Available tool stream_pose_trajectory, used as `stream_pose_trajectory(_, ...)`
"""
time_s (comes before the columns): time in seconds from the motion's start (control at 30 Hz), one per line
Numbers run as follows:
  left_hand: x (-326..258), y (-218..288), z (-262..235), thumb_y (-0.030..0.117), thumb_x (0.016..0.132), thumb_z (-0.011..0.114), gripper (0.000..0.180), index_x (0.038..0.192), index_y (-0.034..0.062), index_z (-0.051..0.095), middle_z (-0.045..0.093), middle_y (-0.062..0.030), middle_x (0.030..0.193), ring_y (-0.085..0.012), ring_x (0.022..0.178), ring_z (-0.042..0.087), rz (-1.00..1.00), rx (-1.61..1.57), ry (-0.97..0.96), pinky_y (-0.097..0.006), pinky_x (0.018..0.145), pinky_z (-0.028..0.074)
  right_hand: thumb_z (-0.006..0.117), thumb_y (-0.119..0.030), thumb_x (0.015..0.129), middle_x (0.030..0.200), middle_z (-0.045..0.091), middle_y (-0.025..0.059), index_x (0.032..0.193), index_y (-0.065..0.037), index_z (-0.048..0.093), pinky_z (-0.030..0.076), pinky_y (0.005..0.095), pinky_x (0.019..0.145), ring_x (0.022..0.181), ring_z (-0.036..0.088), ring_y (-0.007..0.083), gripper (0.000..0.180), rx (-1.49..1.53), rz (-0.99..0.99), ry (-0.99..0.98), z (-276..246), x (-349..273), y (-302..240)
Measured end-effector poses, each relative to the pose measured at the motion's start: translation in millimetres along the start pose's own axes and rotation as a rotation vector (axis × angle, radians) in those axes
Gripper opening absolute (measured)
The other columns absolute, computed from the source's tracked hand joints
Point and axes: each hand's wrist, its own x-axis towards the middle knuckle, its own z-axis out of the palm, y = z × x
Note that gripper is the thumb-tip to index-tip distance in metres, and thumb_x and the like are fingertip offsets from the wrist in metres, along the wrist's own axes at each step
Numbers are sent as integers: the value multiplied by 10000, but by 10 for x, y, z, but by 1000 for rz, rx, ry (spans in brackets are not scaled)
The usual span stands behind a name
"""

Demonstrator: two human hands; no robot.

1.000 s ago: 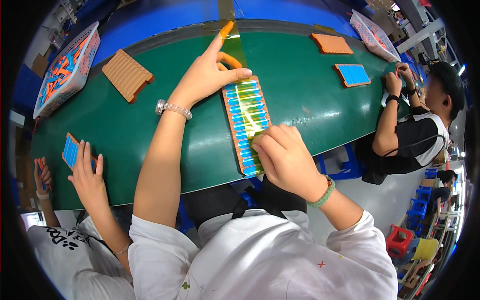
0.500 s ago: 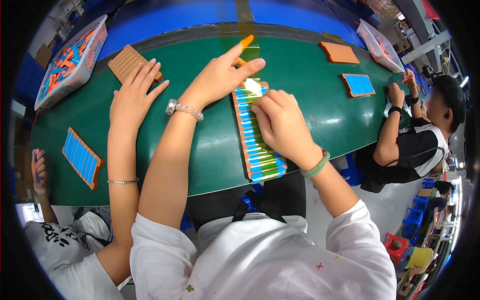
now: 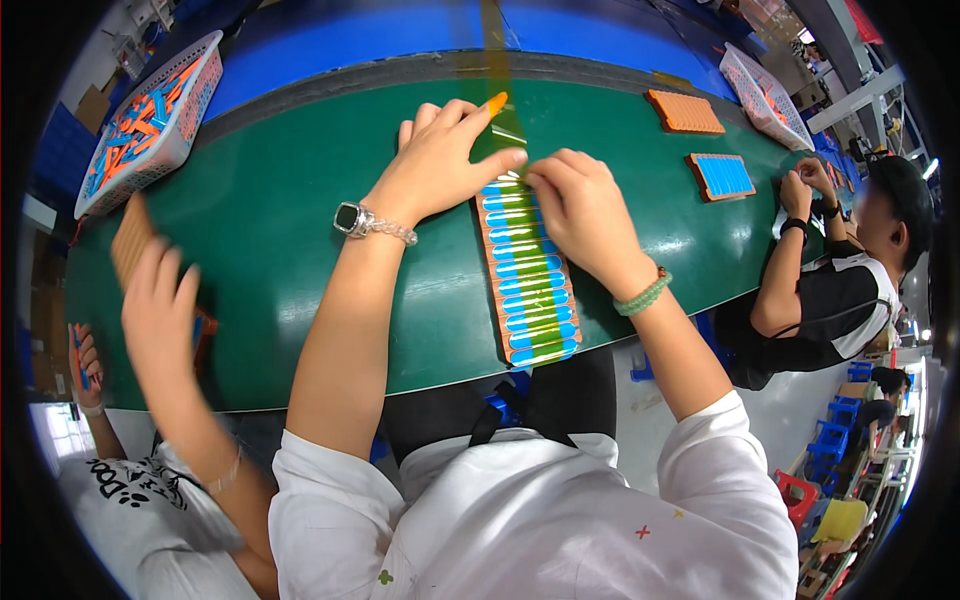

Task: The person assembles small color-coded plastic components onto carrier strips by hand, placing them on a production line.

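Observation:
A long brown ridged tray (image 3: 496, 290) lies before me on the green table, its grooves filled with several blue pieces (image 3: 525, 357). Clear yellowish tape (image 3: 543, 297) runs down its middle and stretches on beyond its far end. My left hand (image 3: 440, 165), with an orange cover on the index fingertip, is open over the far end, index finger and thumb spread beside the tape. Closed in a pinch, my right hand (image 3: 585, 205) grips the tape at the tray's far right corner; its fingertips are partly hidden.
At left, a co-worker's blurred hand (image 3: 160, 300) holds a brown ridged tray (image 3: 132, 240). Baskets of orange and blue pieces stand at far left (image 3: 190, 130) and far right (image 3: 755, 95). A filled tray (image 3: 724, 176) and a brown tray (image 3: 685, 112) lie at right, near another person (image 3: 820, 290).
My right hand has moved up the tray to its far end, and my left hand's other fingers have spread. The co-worker's hand at left has carried a brown tray leftward.

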Motion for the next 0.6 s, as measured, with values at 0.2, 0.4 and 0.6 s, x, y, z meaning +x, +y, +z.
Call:
stream_pose_trajectory(0.2,4,124,-21,671,668,732,1043,1474,105,388,502,-152,1355,-308,1250,424,-14,66,-44,-435,1064,277,609,-98,887,780,603,166,855,16,637,480,397,669,756,603,342,121,206,341,133,-74,-249,376)
stream_pose_trajectory(0.4,31,262,-142,492,745,770,990,1522,140,268,554,-108,1278,-254,1201,493,-8,-414,-66,-408,1053,338,605,-102,886,766,596,141,849,6,622,475,389,668,724,591,305,115,259,322,150,-82,-256,301)
stream_pose_trajectory(0.6,-30,456,-362,476,992,458,682,1536,160,197,561,-210,1266,-259,1112,602,29,-1416,-94,-387,991,479,733,-246,800,782,604,27,1153,-69,669,426,301,752,734,548,169,400,519,274,-222,-297,-256,209)
